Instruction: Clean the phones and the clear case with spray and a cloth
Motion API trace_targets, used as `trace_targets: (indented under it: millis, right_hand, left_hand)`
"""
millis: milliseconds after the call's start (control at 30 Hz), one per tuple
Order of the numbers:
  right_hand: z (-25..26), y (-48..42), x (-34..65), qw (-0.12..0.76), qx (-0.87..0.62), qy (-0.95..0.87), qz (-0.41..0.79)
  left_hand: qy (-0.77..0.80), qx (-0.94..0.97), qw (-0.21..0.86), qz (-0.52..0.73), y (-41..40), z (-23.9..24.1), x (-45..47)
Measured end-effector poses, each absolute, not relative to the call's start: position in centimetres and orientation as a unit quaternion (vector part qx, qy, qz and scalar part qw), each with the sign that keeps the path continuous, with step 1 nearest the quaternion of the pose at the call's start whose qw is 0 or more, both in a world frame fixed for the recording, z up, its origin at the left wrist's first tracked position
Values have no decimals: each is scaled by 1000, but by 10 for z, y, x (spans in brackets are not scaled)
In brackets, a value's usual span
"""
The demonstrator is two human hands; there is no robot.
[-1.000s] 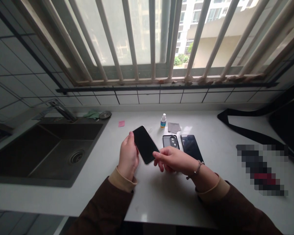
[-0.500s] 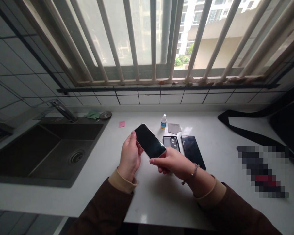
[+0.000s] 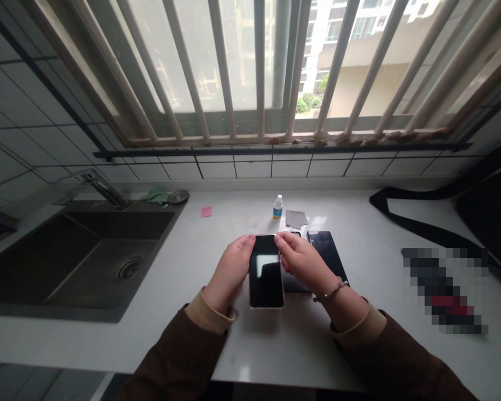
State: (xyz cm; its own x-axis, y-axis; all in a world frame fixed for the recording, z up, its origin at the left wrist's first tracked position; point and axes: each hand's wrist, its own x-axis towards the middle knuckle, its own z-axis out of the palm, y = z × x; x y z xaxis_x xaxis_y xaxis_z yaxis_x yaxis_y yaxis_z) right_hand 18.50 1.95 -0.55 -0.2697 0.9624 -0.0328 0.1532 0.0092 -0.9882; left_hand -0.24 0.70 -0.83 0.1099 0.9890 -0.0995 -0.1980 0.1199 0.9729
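Observation:
A smartphone with a black glass face and pale edges (image 3: 266,272) lies flat or nearly flat in the middle of the white counter (image 3: 158,334). My left hand (image 3: 229,273) grips its left side near the top. My right hand (image 3: 303,262) pinches its top right corner. A second dark-screened phone (image 3: 328,253) lies just right of my right hand, not touched by it. A dark phone case (image 3: 296,283) sits mostly hidden under my right hand and wrist.
A small dropper bottle (image 3: 278,208), a grey wipe (image 3: 296,219) and a pink sticky note (image 3: 206,211) lie at the back. A dark sink (image 3: 108,262) with a faucet (image 3: 104,189) is on the left. A black bag with strap (image 3: 488,211) and a pixelated object (image 3: 445,289) are on the right.
The phone has turned from a tilt to straight, and it has moved lower and right. My right hand has shifted from its lower edge to its top corner, and now covers the case.

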Motion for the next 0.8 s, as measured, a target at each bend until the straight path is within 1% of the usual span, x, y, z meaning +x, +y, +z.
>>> trace_targets:
  millis: [167, 300, 333, 433, 533, 633, 800]
  right_hand:
    - [-3, 15, 181, 368, -481, -621, 497]
    - [-5, 13, 178, 369, -483, -612, 506]
    - [-5, 13, 177, 369, -484, -614, 503]
    - [-6, 14, 175, 369, -489, -635, 471]
    - [-5, 14, 175, 358, -497, -667, 424]
    - [-3, 15, 179, 329, -506, -704, 373]
    - [1, 23, 195, 298, -593, -722, 197]
  left_hand:
    - [493, 501, 556, 443, 6, -9, -6]
    - [537, 631, 420, 369, 0, -3, -8]
    - [542, 648, 401, 355, -1, -2, -8]
    - [550, 656, 394, 336, -4, 0, -7]
    - [554, 656, 384, 341, -5, -2, -5]
    - [562, 662, 355, 346, -5, -5, -4]
    - [608, 655, 299, 335, -2, -5, -6]
